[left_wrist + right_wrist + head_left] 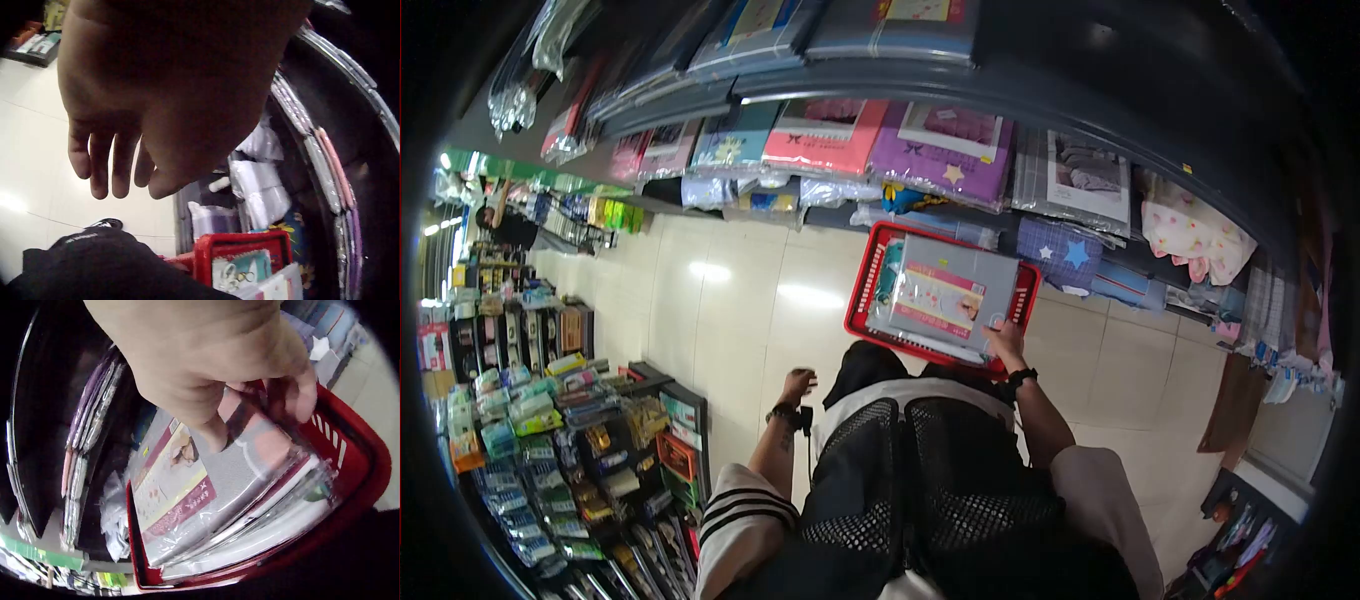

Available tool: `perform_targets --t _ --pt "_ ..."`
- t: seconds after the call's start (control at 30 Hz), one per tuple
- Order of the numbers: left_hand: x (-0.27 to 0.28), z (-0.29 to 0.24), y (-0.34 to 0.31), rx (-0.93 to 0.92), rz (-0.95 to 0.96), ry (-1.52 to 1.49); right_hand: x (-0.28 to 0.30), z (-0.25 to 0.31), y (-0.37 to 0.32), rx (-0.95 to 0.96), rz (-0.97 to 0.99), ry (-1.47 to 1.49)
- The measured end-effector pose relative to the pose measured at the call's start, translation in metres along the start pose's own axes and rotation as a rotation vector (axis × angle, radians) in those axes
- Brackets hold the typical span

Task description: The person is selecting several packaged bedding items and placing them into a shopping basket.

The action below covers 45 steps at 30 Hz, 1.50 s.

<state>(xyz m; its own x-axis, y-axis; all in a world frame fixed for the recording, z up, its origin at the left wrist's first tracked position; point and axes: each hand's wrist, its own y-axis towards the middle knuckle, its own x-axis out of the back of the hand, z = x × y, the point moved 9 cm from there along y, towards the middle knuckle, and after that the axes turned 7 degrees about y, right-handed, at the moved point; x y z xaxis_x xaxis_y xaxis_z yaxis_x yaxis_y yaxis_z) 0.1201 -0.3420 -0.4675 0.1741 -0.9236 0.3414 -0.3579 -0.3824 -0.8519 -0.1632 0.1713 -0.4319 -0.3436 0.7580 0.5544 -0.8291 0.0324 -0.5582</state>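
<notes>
A red shopping basket [859, 292] sits before the person's legs, beside the shelf. Flat plastic-wrapped packs are stacked in it. On top lies a grey bedding pack [975, 262] with a pink and cream label. My right hand [1005, 345] grips this pack at its near right corner; in the right wrist view the thumb lies on its upper face and the other fingers bend over its edge. My left hand [144, 106] hangs in the air left of the basket with loose fingers, holding nothing. A teal pack [253, 269] shows inside the basket's left end.
Dark shelves carry wrapped bedding, including a purple pack [950, 165] and a coral pack [830, 140]. A low display of small packaged goods [550, 450] stands at left. Pale tiled floor [730, 300] runs between them. Farther off at left is another person [515, 230].
</notes>
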Motion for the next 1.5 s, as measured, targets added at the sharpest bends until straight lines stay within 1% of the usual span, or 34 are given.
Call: perform_targets --t 0.07,0.17,0.2,0.23,0.27,0.3,0.33,0.37,0.4,0.43,0.47,0.5,0.53,0.57,0.6,0.63,0.7,0.73,0.77,0.8,0.87,0.9,0.93,0.97,1.03,1.1,1.13,1.17,1.23,1.3,1.37,1.43,1.47,1.5 --pt "-0.012 -0.047 -0.021 -0.14 -0.015 0.119 -0.004 -0.01 0.008 -0.023 0.038 -0.011" --pt "-0.031 -0.133 -0.058 -0.55 0.001 0.24 -0.002 -0.006 0.007 -0.008 0.032 -0.057" --pt "-0.039 -0.166 -0.084 -0.592 0.038 0.324 -0.001 -0.005 0.005 -0.046 0.051 -0.028" --pt "-0.052 -0.195 -0.11 -0.666 0.143 0.315 -0.003 -0.003 0.003 -0.085 0.069 0.002" --pt "-0.064 -0.225 -0.14 -0.745 0.249 0.31 -0.011 -0.016 0.014 -0.014 0.029 -0.002" --pt "-0.076 -0.254 -0.179 -0.734 0.371 0.232 -0.01 -0.01 0.009 -0.008 0.023 0.002" --pt "-0.086 -0.278 -0.213 -0.792 0.487 0.268 -0.007 -0.004 0.002 0.004 0.022 -0.003" --pt "-0.096 -0.301 -0.255 -0.78 0.663 0.163 -0.002 0.006 -0.003 0.022 0.016 -0.008" --pt "-0.101 -0.326 -0.3 -1.01 0.746 0.252 -0.001 0.014 -0.007 0.044 0.02 0.002" --pt "-0.104 -0.343 -0.34 -1.082 0.881 0.332 -0.01 -0.001 -0.003 -0.007 0.032 0.109" --pt "-0.104 -0.356 -0.376 -1.26 1.008 0.315 -0.017 -0.014 0.008 0.004 0.009 0.032" --pt "-0.103 -0.362 -0.407 -1.33 1.168 0.28 -0.021 -0.021 0.015 0.015 -0.014 -0.045" --pt "-0.1 -0.359 -0.426 -1.303 1.325 0.269 -0.021 -0.022 0.013 -0.034 -0.022 0.024" --pt "-0.096 -0.354 -0.437 -1.287 1.399 0.258 -0.019 -0.025 0.009 -0.084 -0.031 0.094" --pt "-0.095 -0.35 -0.442 -1.326 1.437 0.25 -0.007 -0.02 0.005 -0.064 -0.173 -0.013" --pt "-0.092 -0.345 -0.446 -1.364 1.475 0.244 -0.007 -0.014 0.005 -0.054 -0.187 -0.011" --pt "-0.082 -0.334 -0.438 -1.374 1.489 0.228 0.015 -0.004 0.003 -0.153 -0.414 -0.262" --pt "-0.078 -0.332 -0.434 -1.367 1.501 0.2 0.023 0.009 0.008 -0.142 -0.431 -0.267" --pt "-0.072 -0.33 -0.433 -1.389 1.5 0.195 0.034 0.052 0.008 0.15 -0.469 -0.237" --pt "-0.067 -0.331 -0.429 -1.385 1.465 0.18 0.044 0.095 0.003 0.443 -0.497 -0.207" --pt "-0.055 -0.335 -0.421 -1.351 1.394 0.168 0.083 0.195 -0.02 0.512 -0.419 0.158" --pt "-0.047 -0.337 -0.419 -1.371 1.39 0.163 0.104 0.258 -0.049 0.613 -0.437 0.223" --pt "-0.038 -0.343 -0.416 -1.435 1.309 0.143 0.125 0.31 -0.073 0.714 -0.449 0.286" --pt "-0.029 -0.347 -0.414 -1.496 1.225 0.119 0.141 0.34 -0.078 0.791 -0.464 0.402" --pt "-0.016 -0.348 -0.413 -1.526 1.183 0.104 0.175 0.406 -0.097 0.894 -0.583 0.325" --pt "-0.006 -0.341 -0.411 -1.551 1.204 0.091 0.204 0.45 -0.087 0.965 -0.728 0.199" --pt "-0.005 -0.332 -0.407 -1.463 1.259 0.145 0.215 0.466 -0.071 0.907 -0.731 0.203" --pt "0.0 -0.33 -0.404 -1.473 1.246 0.126 0.224 0.48 -0.054 0.813 -0.736 0.061" --pt "0.009 -0.327 -0.382 -1.438 1.072 0.18 0.236 0.498 -0.011 0.74 -0.801 -0.207" --pt "0.029 -0.321 -0.339 -1.414 0.724 0.312 0.223 0.51 0.025 0.501 -0.46 -0.176" --pt "0.056 -0.311 -0.29 -1.256 0.358 0.404 0.221 0.522 0.036 0.426 -0.487 -0.227" --pt "0.078 -0.282 -0.233 -1.116 -0.067 0.603 0.215 0.525 0.049 0.36 -0.461 -0.148" --pt "0.09 -0.274 -0.225 -1.116 -0.206 0.623 0.208 0.529 0.05 0.364 -0.451 -0.158" --pt "0.093 -0.264 -0.215 -1.105 -0.207 0.613 0.208 0.531 0.049 0.366 -0.496 -0.137"
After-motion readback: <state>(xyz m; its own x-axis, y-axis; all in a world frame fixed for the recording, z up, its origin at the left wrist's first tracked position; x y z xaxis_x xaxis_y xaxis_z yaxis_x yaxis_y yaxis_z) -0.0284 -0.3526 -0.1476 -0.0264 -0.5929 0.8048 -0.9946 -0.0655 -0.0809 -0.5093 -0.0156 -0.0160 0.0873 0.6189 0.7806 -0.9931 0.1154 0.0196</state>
